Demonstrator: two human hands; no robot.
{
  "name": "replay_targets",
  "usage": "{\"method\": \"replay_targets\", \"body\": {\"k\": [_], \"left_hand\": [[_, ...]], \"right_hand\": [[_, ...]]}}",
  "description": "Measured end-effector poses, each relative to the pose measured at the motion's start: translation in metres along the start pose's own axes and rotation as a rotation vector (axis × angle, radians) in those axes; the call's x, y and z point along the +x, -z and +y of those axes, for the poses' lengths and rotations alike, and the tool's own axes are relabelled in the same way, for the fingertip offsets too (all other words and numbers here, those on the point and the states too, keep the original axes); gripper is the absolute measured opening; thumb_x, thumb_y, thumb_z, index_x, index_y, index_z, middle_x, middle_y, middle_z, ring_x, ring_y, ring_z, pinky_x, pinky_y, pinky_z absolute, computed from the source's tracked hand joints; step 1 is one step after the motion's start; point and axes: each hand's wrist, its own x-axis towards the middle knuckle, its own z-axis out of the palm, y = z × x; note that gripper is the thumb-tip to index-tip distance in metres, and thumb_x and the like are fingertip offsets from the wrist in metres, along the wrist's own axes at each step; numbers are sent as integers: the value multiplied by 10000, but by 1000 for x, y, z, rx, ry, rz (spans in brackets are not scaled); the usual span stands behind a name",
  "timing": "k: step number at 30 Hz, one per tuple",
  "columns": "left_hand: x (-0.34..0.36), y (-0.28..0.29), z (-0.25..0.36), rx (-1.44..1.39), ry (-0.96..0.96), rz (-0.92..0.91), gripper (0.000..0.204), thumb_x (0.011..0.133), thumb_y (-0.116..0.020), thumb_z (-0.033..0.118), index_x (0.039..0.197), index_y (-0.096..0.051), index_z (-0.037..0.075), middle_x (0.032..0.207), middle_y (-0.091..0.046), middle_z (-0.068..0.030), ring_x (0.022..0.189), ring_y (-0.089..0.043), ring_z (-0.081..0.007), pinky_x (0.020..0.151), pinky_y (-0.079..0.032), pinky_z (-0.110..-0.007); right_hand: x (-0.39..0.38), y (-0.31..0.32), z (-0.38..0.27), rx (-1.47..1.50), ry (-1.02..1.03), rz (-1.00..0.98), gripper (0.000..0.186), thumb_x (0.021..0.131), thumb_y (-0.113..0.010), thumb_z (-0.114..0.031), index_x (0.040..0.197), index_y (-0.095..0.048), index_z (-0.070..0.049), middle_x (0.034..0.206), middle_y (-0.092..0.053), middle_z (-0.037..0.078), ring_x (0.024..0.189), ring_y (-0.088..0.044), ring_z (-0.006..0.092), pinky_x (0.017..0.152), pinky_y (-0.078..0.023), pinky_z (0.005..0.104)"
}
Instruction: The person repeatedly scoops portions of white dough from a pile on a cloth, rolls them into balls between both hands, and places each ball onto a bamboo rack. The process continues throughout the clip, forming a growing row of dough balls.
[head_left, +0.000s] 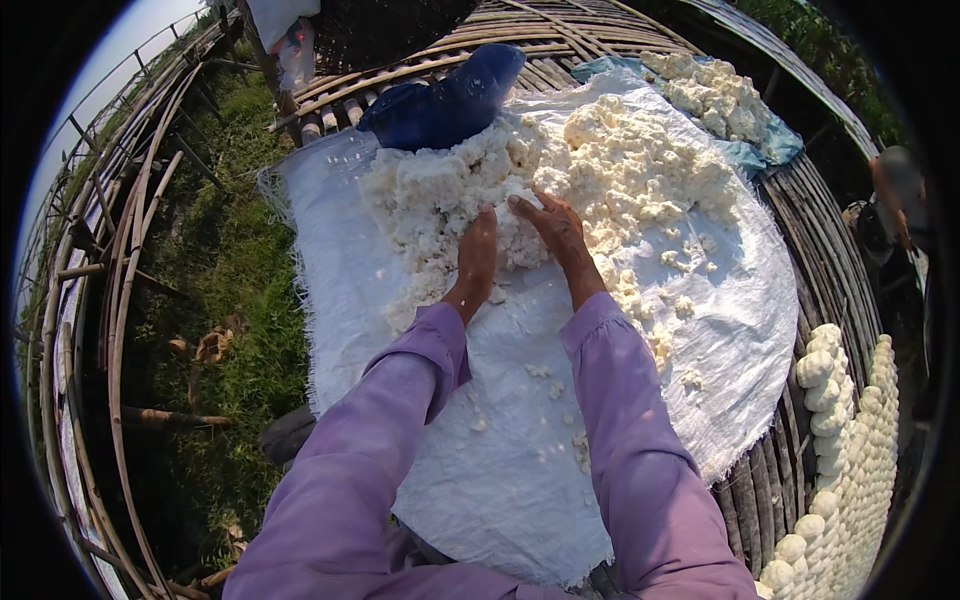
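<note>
so, i have both hands near the upper middle of the frame, at the near edge of a white lumpy pile (430, 190). the pile spreads over a white sheet (350, 290), from the upper middle toward the upper right. my left hand (478, 252) has its fingertips against the lumps; i can't tell whether it grips any. my right hand (560, 232) reaches in beside it, thumb and fingers bent toward the pile, and i can't make out its hold either. a dark blue bag (435, 110) sits against the pile's far side. at upper right i see another heap (715, 95) on a blue sheet (785, 143); at lower right, rows of white balls (850, 490).
</note>
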Motion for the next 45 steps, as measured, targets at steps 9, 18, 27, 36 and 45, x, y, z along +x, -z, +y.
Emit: {"method": "replay_targets", "body": {"k": [9, 18, 27, 36, 45], "left_hand": [[-67, -22, 11, -642, 201, -69, 624, 1056, -413, 591, 1462, -461, 119, 1379, -567, -75, 1232, -557, -202, 1065, -429, -370], [-124, -42, 37, -997, 393, -229, 537, 1017, -487, 563, 1358, -566, 156, 1328, -628, -79, 1223, -603, -300, 1039, -480, -496], [-177, -61, 6, -964, 456, -269, 498, 1020, -491, 566, 1271, -605, 151, 1278, -641, -58, 1167, -616, -270, 1025, -490, -476], [-207, -66, 19, -974, 509, -336, 601, 1018, -456, 628, 1380, -557, 159, 1374, -601, -71, 1259, -572, -277, 1089, -442, -471], [-202, -64, 8, -709, 258, -403, 806, 902, -584, 738, 1441, -525, 143, 1431, -585, -82, 1325, -544, -299, 1132, -402, -506]], "right_hand": [[-101, -41, -14, -21, 245, 442, 569, 905, -701, -528, 1184, -720, -33, 1222, -687, 160, 1179, -606, 328, 1007, -476, 414], [-192, 52, -115, -240, 401, 306, 555, 1016, -583, -477, 1222, -691, 27, 1298, -670, 207, 1214, -633, 356, 1036, -485, 417], [-248, 28, -56, -326, 175, 308, 576, 1016, -529, -539, 1247, -691, -38, 1185, -702, 210, 1125, -654, 380, 1008, -498, 416], [-270, 51, -64, -674, 120, 485, 620, 985, -516, -600, 1204, -729, -61, 1151, -719, 187, 1103, -661, 359, 931, -516, 460], [-284, 71, -54, -9, 219, 394, 714, 1031, -454, -616, 1412, -579, -25, 1330, -650, 173, 1223, -617, 288, 1019, -491, 387]]}}
